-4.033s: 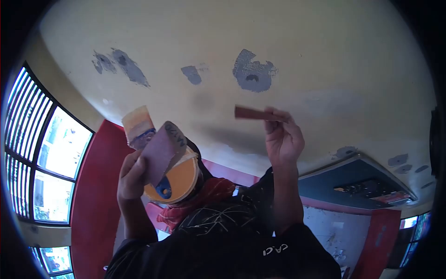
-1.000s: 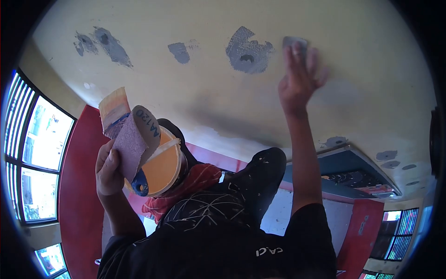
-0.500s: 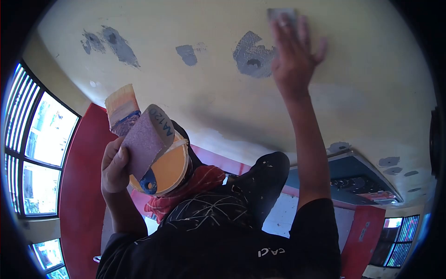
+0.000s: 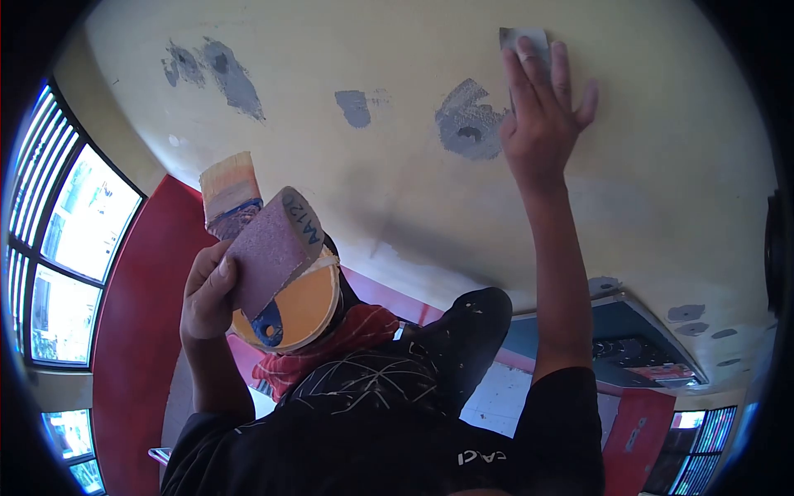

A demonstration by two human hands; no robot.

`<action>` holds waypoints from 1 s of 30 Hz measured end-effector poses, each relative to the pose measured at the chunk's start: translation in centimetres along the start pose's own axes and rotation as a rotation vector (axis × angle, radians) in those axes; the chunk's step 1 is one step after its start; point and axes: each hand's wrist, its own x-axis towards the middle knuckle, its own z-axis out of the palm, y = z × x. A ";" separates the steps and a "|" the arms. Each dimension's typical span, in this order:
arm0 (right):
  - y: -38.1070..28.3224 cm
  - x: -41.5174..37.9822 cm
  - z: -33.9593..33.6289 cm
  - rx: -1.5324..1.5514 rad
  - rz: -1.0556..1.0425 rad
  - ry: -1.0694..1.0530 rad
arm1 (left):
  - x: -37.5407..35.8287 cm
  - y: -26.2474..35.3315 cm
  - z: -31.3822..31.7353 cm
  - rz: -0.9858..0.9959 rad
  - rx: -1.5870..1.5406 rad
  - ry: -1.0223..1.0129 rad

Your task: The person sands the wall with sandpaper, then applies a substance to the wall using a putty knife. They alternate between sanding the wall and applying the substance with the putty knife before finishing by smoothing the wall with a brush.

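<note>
On the cream wall (image 4: 397, 174), my right hand (image 4: 542, 140) presses a small grey-backed piece of sandpaper (image 4: 538, 37) flat under its fingers, which are stretched and spread. A rough grey filler patch (image 4: 467, 116) lies just left of that hand. My left hand (image 4: 208, 293) is closed around a paintbrush (image 4: 230, 183) and a curled purple sandpaper sheet (image 4: 269, 248) marked AA120. The brush's pale bristles point up, and its blue handle end shows below the sheet. Behind them is a bucket (image 4: 336, 298) with an orange inside, partly hidden by the sheet.
More grey patches (image 4: 354, 108) dot the wall to the left and lower right. A red cloth (image 4: 356, 326) lies by the bucket. Barred windows (image 4: 83, 240) and a red panel (image 4: 149, 306) stand at left. A dark framed board (image 4: 546, 331) is at lower right.
The view has shifted, so the wall patches sit lower and further right. My right hand has moved slightly down relative to the patch, still on the sandpaper. My left hand keeps its hold.
</note>
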 end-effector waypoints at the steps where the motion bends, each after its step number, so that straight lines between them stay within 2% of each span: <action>1: 0.2 0.2 0.4 -0.043 0.006 0.012 | 0.0 -0.1 -0.1 -0.018 0.001 -0.013; 3: -3.1 -3.3 2.1 -0.022 -0.157 -0.255 | -0.1 -0.1 -0.5 -0.047 0.002 -0.041; 5: -6.2 -8.2 3.4 0.120 -0.427 -0.407 | -0.5 0.0 -1.0 -0.035 0.023 -0.053; 7: -6.6 -9.7 3.2 0.475 -0.373 -0.604 | -0.9 -0.1 -1.4 -0.034 0.017 -0.061; 10: -4.4 -7.0 1.4 0.358 -0.290 -0.304 | -0.8 0.0 -1.0 -0.017 -0.035 -0.032; 12: -2.5 -3.7 -0.2 0.183 -0.086 -0.110 | -0.8 -0.1 -1.3 -0.022 -0.021 -0.054; 15: -0.6 -1.5 -0.9 -0.002 0.013 -0.004 | -0.6 -0.4 -1.3 -0.010 0.008 -0.039; 18: -2.6 -5.5 1.8 -0.011 -0.105 -0.184 | -0.6 -0.3 -1.3 -0.028 -0.003 -0.049; 20: -5.0 -9.1 2.1 0.080 -0.329 -0.444 | -0.7 -0.3 -0.6 -0.006 -0.016 -0.029; 23: -6.0 -12.9 3.0 0.335 -0.311 -0.542 | -0.9 -0.3 -1.1 0.005 0.003 -0.071; 28: -2.7 -4.7 -0.9 0.130 -0.020 -0.074 | -1.0 -0.4 -1.1 -0.039 -0.030 -0.071; 30: -1.4 -2.3 -0.9 0.006 0.050 -0.008 | -0.8 -0.2 -0.8 -0.028 -0.017 -0.069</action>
